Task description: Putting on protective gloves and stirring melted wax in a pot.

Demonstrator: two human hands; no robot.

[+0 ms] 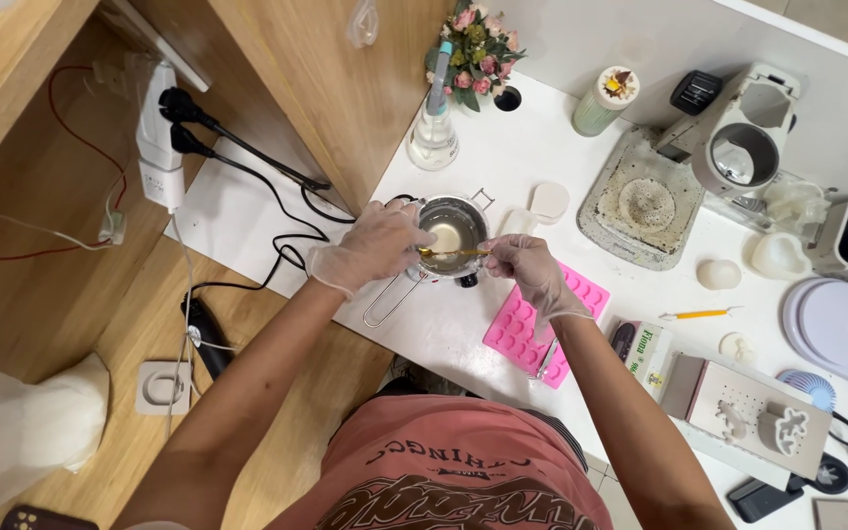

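A small metal melting pot (453, 228) with pale liquid inside stands on the white table (444, 324). Its wire handle (385, 302) reaches toward me. My left hand (370, 245), in a clear glove, rests against the pot's left rim. My right hand (532, 270), also gloved, pinches a thin yellowish stick (449, 253) that lies across the pot's near edge. A pink silicone mould (517, 334) with small round cavities lies just under my right wrist.
A spray bottle (434, 132) and small flower bouquet (473, 49) stand behind the pot. To the right sit a stained grey tray (640, 201), a white machine (743, 137), white wax shapes (718, 273), a yellow pen (699, 314) and round plates (841, 329). Black cables (267, 182) and a power strip (159, 132) lie left.
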